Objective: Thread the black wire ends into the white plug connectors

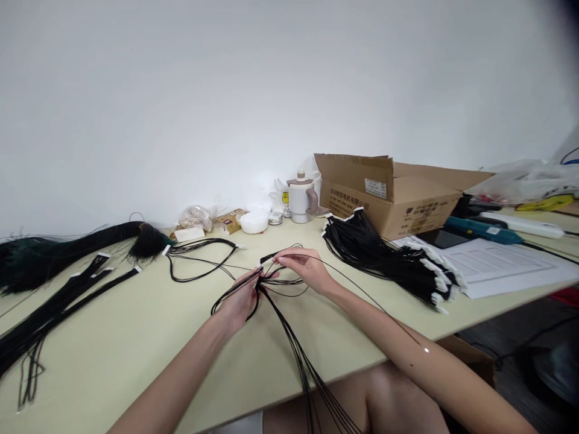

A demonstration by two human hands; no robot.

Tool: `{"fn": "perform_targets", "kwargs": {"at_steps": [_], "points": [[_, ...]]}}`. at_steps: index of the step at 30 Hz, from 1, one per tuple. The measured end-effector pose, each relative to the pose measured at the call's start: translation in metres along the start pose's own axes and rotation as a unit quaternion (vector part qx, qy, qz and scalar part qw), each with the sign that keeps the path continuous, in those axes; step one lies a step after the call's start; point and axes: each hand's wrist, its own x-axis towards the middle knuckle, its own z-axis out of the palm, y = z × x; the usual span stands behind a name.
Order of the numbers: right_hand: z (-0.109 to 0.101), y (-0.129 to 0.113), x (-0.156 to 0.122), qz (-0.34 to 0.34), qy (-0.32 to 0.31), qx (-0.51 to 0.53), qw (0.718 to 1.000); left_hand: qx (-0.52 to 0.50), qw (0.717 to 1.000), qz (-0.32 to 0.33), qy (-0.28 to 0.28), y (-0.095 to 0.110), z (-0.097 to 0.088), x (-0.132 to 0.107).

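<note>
My left hand [242,298] is closed round a bunch of thin black wires [298,355] that trails off the near table edge toward my lap. My right hand [304,266] pinches one thin black wire just right of the left hand, over the middle of the pale table [136,337]. A loose loop of black wires [203,259] lies behind my hands.
A big pile of black wires with white connectors [393,259] lies at the right. An open cardboard box [393,193], a white lidded mug [301,199] and a small bowl [254,222] stand at the back. Long black bundles [54,283] stretch across the left. Paper [497,265] and tools lie far right.
</note>
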Motion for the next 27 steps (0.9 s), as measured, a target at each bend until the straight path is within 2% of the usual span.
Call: {"fn": "perform_targets", "kwargs": {"at_steps": [6, 11, 17, 19, 22, 25, 27], "points": [[0.002, 0.0, 0.001, 0.029, 0.008, 0.063, 0.998, -0.067, 0.997, -0.035, 0.009, 0.002, 0.003, -0.001], [0.003, 0.001, 0.003, 0.047, 0.037, 0.129, 0.99, -0.038, 0.998, -0.022, 0.034, 0.005, 0.004, -0.004], [-0.004, -0.008, 0.008, 0.078, 0.077, 0.244, 0.963, -0.016, 0.999, -0.003, 0.039, 0.004, 0.003, -0.003], [-0.009, -0.01, 0.01, 0.072, 0.118, 0.267, 0.954, -0.019, 0.999, 0.005, 0.039, 0.003, 0.002, -0.002], [-0.021, -0.01, 0.015, 0.039, 0.232, 0.26, 0.937, -0.035, 0.998, 0.014, 0.047, 0.003, 0.001, -0.001], [-0.036, -0.007, 0.019, -0.004, 0.349, 0.183, 0.919, -0.059, 0.996, 0.021, 0.06, 0.002, 0.0, 0.001], [-0.042, -0.007, 0.019, -0.035, 0.389, 0.09, 0.916, -0.071, 0.995, 0.025, 0.062, 0.002, 0.0, 0.002]]}}
